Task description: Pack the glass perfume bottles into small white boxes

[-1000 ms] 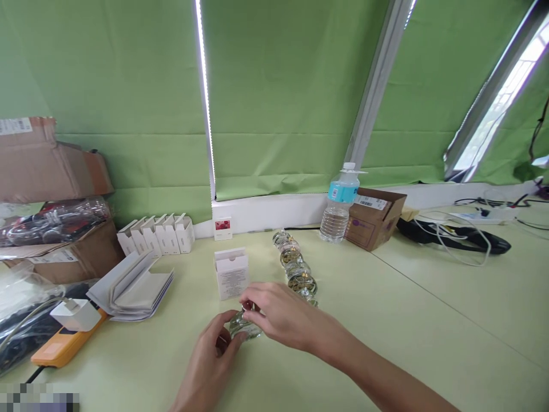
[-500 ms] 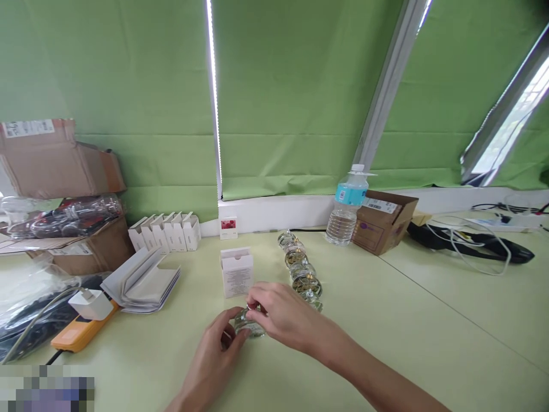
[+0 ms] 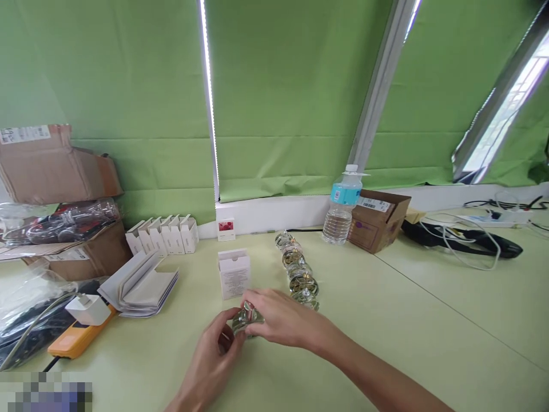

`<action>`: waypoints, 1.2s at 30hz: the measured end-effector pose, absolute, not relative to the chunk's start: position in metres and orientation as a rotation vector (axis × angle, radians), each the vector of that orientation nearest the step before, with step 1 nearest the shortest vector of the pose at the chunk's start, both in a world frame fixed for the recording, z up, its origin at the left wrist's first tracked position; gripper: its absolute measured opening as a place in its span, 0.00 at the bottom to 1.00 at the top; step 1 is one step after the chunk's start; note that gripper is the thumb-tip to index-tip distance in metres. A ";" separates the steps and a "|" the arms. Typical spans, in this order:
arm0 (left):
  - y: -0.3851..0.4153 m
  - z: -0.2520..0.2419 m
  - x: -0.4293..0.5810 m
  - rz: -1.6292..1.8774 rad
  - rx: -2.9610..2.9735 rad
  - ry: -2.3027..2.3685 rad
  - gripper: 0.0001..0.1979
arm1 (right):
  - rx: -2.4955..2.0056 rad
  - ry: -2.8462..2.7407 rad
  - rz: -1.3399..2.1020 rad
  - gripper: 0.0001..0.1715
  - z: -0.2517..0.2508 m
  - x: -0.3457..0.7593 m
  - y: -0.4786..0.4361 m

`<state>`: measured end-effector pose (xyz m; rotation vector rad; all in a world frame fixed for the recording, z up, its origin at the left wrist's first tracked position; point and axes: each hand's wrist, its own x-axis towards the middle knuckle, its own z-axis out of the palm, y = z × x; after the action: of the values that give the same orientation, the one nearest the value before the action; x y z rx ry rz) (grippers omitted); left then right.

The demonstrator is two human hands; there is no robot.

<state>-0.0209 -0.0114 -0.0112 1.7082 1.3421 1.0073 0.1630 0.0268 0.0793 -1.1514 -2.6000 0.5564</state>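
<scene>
A small clear glass bottle (image 3: 244, 318) sits low over the pale green table (image 3: 386, 320), gripped from both sides. My left hand (image 3: 212, 357) pinches its lower left side with fingers curled. My right hand (image 3: 278, 319) closes over its top and right side. Just behind the hands stands an upright open white carton (image 3: 234, 274). A row of several similar glass bottles with gold tops (image 3: 298, 272) runs back from my right hand toward the wall.
Several open white cartons (image 3: 165, 234) line the back left, with a stack of flat carton blanks (image 3: 139, 280) nearer. An orange power strip with a white charger (image 3: 79, 326) lies left. A water bottle (image 3: 341, 206), brown boxes (image 3: 377, 220) and cables (image 3: 463, 240) sit behind right.
Both hands stay closed on the glass bottle, which has tilted slightly between them. The view has shifted a little; nothing else on the table has moved.
</scene>
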 end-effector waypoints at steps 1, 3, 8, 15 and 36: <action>-0.012 -0.012 -0.022 1.026 1.713 1.328 0.20 | -1.169 -2.613 0.548 0.12 0.077 0.163 0.028; -0.012 -0.012 -0.024 1.072 1.726 1.340 0.21 | -1.184 -2.627 0.521 0.11 0.073 0.162 0.030; -0.004 0.000 -0.034 1.286 1.896 1.535 0.17 | -1.199 -2.626 0.518 0.12 0.070 0.163 0.033; 0.032 0.044 -0.044 1.322 2.362 1.682 0.16 | -1.227 -2.627 0.507 0.16 0.070 0.162 0.033; 0.065 0.059 -0.043 1.120 2.383 1.506 0.06 | -1.186 -2.650 0.473 0.13 0.075 0.163 0.026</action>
<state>-0.0432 0.0650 0.0589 2.3827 1.5063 1.1199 0.1628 0.0262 0.0750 -1.1865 -2.6499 0.4727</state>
